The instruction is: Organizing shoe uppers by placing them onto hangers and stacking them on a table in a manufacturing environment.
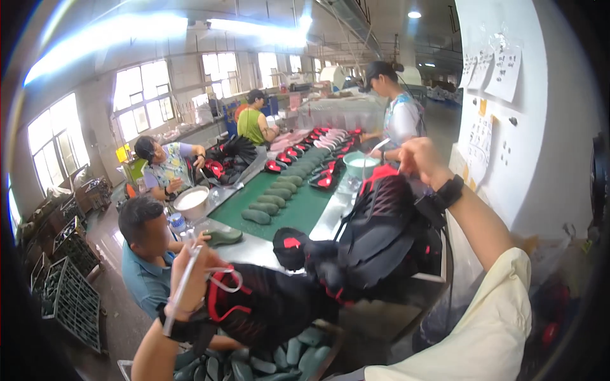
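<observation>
Shoe upper (267,305), black with red trim, held low at left, above a bin of green lasts (279,362). Left hand (190,273) raised beside it, wrist banded in black, fingers curled shut around a thin pale tube (181,289) that runs down past the wrist; white lace loop (222,276) lying just beside those fingers, against the upper's red collar. Upper pressed against the palm side of the hand, toe end pointing right.

Right hand (419,159) lifted high and far out, forearm stretched up from a cream sleeve (489,317), black watch (448,190) at the wrist. Fingers bent and pinched on something white and thin; exact grip hard to tell. Just beneath them, a pile of black-and-red uppers (381,241) heaped on the tabletop (254,251).

Beyond, a green belt (298,206) carrying rows of green lasts and red-black shoes. Other people seated and standing along it, one with a white bowl (192,202).
</observation>
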`<move>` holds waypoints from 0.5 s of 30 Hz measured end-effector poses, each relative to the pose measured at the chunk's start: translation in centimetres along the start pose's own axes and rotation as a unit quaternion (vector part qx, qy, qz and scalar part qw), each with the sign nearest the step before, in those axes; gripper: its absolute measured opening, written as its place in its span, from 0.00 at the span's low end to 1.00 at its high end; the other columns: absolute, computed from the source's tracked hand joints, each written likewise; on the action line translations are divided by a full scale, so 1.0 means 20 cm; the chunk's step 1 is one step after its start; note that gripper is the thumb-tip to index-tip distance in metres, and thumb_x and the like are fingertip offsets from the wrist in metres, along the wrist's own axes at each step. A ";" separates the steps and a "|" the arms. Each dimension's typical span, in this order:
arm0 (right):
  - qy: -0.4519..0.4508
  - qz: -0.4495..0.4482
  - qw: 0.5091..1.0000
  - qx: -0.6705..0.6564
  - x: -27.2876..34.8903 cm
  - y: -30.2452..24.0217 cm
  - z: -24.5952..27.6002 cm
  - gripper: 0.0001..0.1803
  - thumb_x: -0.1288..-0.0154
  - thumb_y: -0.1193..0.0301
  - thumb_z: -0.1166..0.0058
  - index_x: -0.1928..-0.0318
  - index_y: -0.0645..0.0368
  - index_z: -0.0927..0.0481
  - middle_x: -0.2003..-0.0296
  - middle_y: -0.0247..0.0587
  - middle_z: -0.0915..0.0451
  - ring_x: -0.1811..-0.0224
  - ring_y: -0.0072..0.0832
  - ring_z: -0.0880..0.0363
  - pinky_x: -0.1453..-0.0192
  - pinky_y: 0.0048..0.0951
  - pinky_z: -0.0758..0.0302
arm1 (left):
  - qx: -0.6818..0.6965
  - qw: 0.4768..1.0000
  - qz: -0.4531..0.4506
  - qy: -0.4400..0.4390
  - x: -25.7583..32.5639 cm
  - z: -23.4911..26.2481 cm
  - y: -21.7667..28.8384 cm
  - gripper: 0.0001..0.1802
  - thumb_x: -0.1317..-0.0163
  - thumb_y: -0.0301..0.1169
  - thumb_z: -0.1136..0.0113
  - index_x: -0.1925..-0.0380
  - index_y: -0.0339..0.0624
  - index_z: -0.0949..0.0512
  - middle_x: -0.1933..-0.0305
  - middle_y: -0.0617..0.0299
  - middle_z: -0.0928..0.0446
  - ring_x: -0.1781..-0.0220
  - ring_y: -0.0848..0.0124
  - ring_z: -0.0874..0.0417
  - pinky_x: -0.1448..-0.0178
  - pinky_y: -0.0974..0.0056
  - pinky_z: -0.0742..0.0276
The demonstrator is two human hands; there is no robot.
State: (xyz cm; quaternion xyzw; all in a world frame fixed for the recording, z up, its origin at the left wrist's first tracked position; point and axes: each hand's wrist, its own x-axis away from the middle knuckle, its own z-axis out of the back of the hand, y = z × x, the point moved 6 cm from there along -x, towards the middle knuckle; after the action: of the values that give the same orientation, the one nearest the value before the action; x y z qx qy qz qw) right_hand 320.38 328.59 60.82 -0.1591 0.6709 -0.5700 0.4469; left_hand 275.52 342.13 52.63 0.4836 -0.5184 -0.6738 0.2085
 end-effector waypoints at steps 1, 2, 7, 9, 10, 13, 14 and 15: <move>0.036 0.040 0.998 -0.040 -0.06 -0.05 0.07 0.14 0.46 0.70 0.57 0.84 0.62 0.27 0.87 0.40 0.27 0.87 0.26 0.26 0.84 0.23 0.33 | -0.009 0.999 -0.039 0.006 -0.08 -0.08 0.01 0.12 0.34 0.35 0.54 0.64 0.36 0.31 0.72 0.58 0.25 0.70 0.70 0.21 0.65 0.69 0.25; 0.041 0.070 0.997 -0.021 -0.16 -0.05 0.18 0.14 0.45 0.69 0.57 0.84 0.62 0.27 0.84 0.40 0.26 0.84 0.27 0.24 0.79 0.22 0.29 | -0.016 0.997 -0.078 0.011 -0.16 -0.17 0.01 0.11 0.34 0.34 0.54 0.64 0.36 0.30 0.72 0.58 0.25 0.68 0.69 0.20 0.65 0.69 0.24; 0.122 0.161 0.979 0.004 -0.33 0.15 0.45 0.15 0.41 0.69 0.57 0.81 0.62 0.26 0.79 0.39 0.23 0.73 0.22 0.25 0.65 0.22 0.30 | 0.078 0.971 -0.191 -0.121 -0.53 -0.91 -0.32 0.10 0.40 0.24 0.56 0.62 0.34 0.26 0.57 0.54 0.24 0.47 0.63 0.26 0.42 0.63 0.36; 0.108 0.161 0.976 0.096 -0.35 0.38 0.47 0.15 0.43 0.70 0.57 0.81 0.64 0.24 0.81 0.39 0.23 0.77 0.23 0.26 0.71 0.25 0.31 | -0.037 0.945 -0.301 -0.119 -0.58 -1.21 -0.59 0.10 0.42 0.21 0.55 0.62 0.34 0.26 0.57 0.56 0.24 0.48 0.64 0.25 0.46 0.66 0.31; 0.079 0.125 0.980 0.134 -0.34 0.56 0.50 0.15 0.45 0.70 0.57 0.84 0.64 0.24 0.84 0.39 0.24 0.80 0.25 0.26 0.73 0.27 0.31 | -0.085 0.969 -0.191 -0.134 -0.60 -1.38 -0.77 0.09 0.41 0.21 0.57 0.64 0.34 0.26 0.60 0.55 0.24 0.50 0.64 0.24 0.50 0.67 0.30; -0.067 0.246 0.746 0.615 -0.21 1.21 0.48 0.15 0.48 0.70 0.57 0.87 0.59 0.23 0.84 0.47 0.25 0.78 0.45 0.24 0.69 0.41 0.28 | -0.266 0.921 -0.145 -0.246 -0.54 -1.78 -1.51 0.09 0.40 0.28 0.55 0.64 0.39 0.26 0.69 0.50 0.24 0.68 0.56 0.22 0.64 0.57 0.27; -0.012 0.115 0.862 0.494 -0.15 1.34 0.42 0.13 0.49 0.69 0.55 0.85 0.61 0.24 0.80 0.50 0.24 0.74 0.48 0.24 0.64 0.43 0.27 | -0.360 0.885 -0.097 -0.278 -0.49 -1.76 -1.77 0.09 0.41 0.27 0.55 0.65 0.41 0.26 0.71 0.47 0.24 0.66 0.51 0.22 0.63 0.54 0.26; 0.028 0.086 0.864 0.495 -0.08 1.48 0.52 0.12 0.49 0.68 0.54 0.83 0.62 0.24 0.77 0.52 0.24 0.71 0.48 0.24 0.62 0.44 0.27 | -0.347 0.897 -0.020 -0.274 -0.46 -1.80 -1.85 0.09 0.41 0.27 0.55 0.63 0.43 0.26 0.70 0.48 0.23 0.63 0.52 0.21 0.61 0.55 0.26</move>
State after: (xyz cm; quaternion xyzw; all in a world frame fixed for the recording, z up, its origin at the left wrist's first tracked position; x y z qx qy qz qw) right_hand 338.11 332.10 35.16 0.1573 0.3236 -0.7909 0.4950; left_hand 318.93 345.28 23.49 0.1877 -0.2787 -0.9206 0.1991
